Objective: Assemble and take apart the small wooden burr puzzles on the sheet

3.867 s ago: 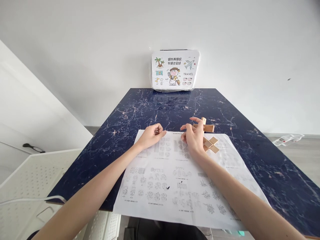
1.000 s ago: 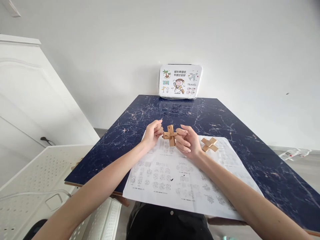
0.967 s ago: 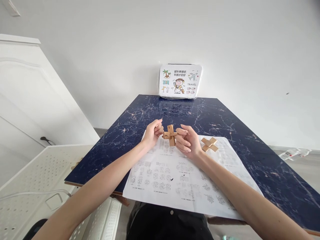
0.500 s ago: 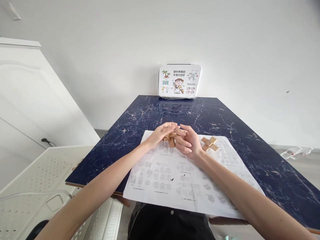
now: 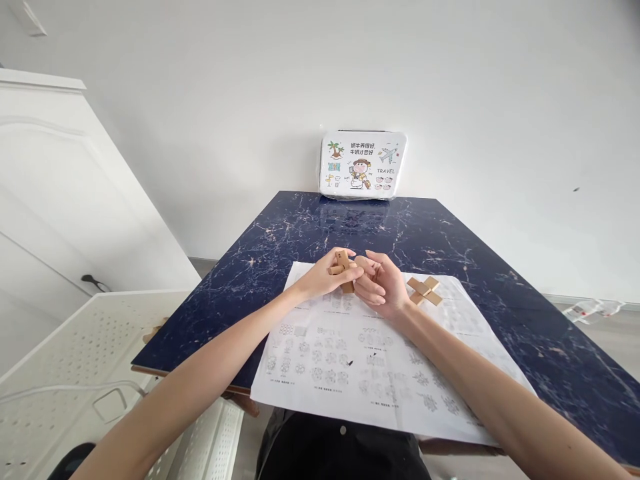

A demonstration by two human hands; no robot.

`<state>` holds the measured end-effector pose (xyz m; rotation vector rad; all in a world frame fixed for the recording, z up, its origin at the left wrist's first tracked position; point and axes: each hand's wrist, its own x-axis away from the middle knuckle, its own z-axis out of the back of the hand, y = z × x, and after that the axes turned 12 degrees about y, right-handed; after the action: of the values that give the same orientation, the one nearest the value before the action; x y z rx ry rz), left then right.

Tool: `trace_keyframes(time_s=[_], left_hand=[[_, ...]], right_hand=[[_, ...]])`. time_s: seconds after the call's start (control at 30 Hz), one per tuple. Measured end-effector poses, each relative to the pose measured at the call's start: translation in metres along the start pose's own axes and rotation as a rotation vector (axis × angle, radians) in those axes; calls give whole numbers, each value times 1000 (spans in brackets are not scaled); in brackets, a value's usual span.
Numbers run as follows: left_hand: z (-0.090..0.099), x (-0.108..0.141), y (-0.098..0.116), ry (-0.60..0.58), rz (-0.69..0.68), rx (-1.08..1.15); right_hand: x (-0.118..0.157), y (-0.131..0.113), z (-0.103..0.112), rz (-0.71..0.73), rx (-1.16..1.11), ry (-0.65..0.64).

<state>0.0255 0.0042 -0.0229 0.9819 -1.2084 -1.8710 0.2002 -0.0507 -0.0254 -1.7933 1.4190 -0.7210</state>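
Note:
My left hand [image 5: 326, 273] is closed around a wooden interlocking puzzle [image 5: 342, 260] of crossed light-brown blocks. A "2" is marked on the upright block, and its lower end shows below my thumb. Just to the right, my right hand [image 5: 383, 285] has its fingers curled inward, their tips close to my left thumb. Whatever those fingers may hold is hidden. Both hands are over a printed instruction sheet [image 5: 325, 400] with rows of puzzle diagrams. A second group of crossed wooden blocks [image 5: 424, 291] lies on the sheet, right of my right hand.
The sheet lies on a dark blue marbled table [image 5: 240, 267] and overhangs its front edge. A white case with cartoon prints [image 5: 364, 167] stands at the back against the wall. To the left are a white perforated stand [image 5: 100, 347] with a cable and a white cabinet [image 5: 65, 187].
The puzzle has been turned in my hands, and the block marked "2" now faces up. My left thumb has come down over its front. My right fingers have shifted slightly away from it.

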Motion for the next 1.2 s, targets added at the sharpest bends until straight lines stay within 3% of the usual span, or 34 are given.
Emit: trace_keyframes(time_s=[0.17,0.37,0.6,0.77,1.2], left_hand=[[4,1,-1,85,-108,-57],[8,-2,3,106,-211,-120],[15,-7,-4,26,-150,-91],[22,-12,-6,-35,-104,-35],[20,-15,-15,-35,-146,31]], right_hand=[[-2,3,-2,25,53,64],[-9,10,-1,67,98,180],[-13,14,4,154,154,333],[-15,14,6,170,132,322],[-9,6,12,179,251,344]])
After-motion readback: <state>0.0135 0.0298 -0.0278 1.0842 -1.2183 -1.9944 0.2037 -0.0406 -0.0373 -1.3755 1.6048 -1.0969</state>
